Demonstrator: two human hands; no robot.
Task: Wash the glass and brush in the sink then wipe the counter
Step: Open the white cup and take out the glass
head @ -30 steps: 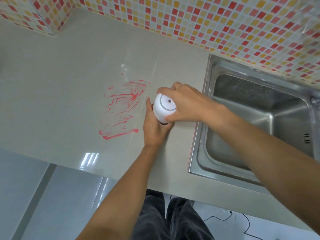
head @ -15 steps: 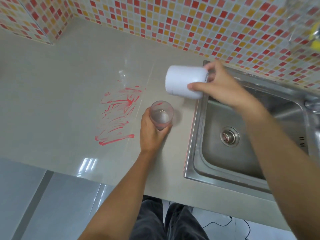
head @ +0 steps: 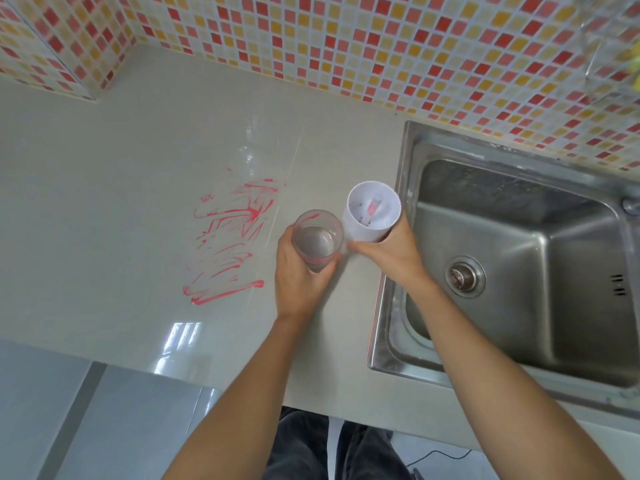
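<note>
My left hand point(head: 299, 275) is curled round the glass point(head: 318, 239) and holds it upright by the lower wall, close over the tabletop point(head: 104, 209). I cannot tell whether its base is resting there. My right hand point(head: 393, 258) grips a white cup point(head: 372, 211) from underneath, mouth up. The cup is hard against the glass, on the side towards my right hand. Something pink sits inside the cup, but I cannot make it out. The sink point(head: 519, 202) lies just beyond my right hand, and the red smears point(head: 232, 237) lie past my left.

The glass looks light, stiff and brittle, with pinkish traces round its lower wall. I expect it to turn slippery once wet, so I would keep my fingers wrapped round the middle of the wall. I would not pinch the rim, and I would keep it from knocking the sink's steel edge.
</note>
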